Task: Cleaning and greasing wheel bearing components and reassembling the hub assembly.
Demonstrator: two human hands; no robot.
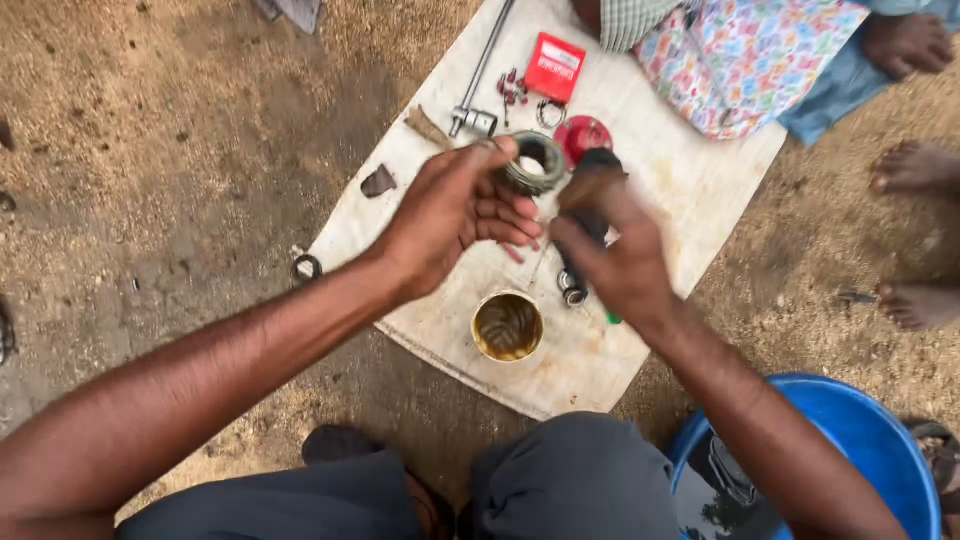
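Above a dirty white cloth sheet [440, 330], left hand [450, 215] fingers pinch a grey round metal bearing ring [535, 163], right hand [615, 255] grips a dark blurred tool beside it; greasy ring likely to slip, landing near the open grease tin [507, 326] below.

Outdoor dirt-yard repair spot: ratchet wrench [480, 75]

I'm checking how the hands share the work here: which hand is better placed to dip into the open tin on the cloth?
The right hand, probably. The left hand has its fingers around the metal ring, while the right is blurred and nearer the tin.
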